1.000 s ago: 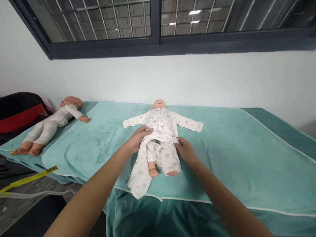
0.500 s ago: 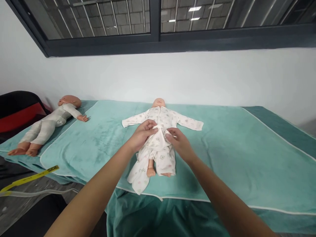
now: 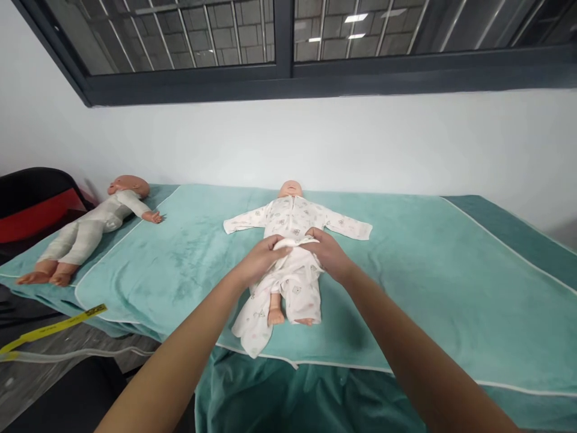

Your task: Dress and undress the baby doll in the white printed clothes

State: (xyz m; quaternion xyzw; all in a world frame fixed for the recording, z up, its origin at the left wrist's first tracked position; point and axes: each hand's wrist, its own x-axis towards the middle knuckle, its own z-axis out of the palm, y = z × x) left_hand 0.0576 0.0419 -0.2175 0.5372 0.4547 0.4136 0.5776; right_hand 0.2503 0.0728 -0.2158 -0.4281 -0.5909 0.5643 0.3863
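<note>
Since a half-sec ago, L hand has come slightly down twd the doll's feet & the waistband btwn the hands is pulled wider; other things look abt unchanged.

Head view (only one): doll lies on its back, mid-frame, on the teal cloth, head nr the wall, feet twd the person. It wears a white printed top, sleeves out to both sides. White printed trousers lie over its hips & thighs, top edge bunched just below the top's hem. L fingers clamped on that edge at its L end, thumb on top; R hand has its fingers clamped on the R end, likewise thumb over cloth. Hands close tog. but apart.

R trouser leg covers the doll's leg, w/ toes showing at the cuff. L foot is bare; loose cloth lies just beside it, reaching nr the cloth's front edge.

Far L: 2nd doll, in off-white, also lying on the covering, well apart from the 1st. Next to it, a black & red chair; below, a yellow strip & pale cord. Dark-framed window up top, bars behind glass.
</note>
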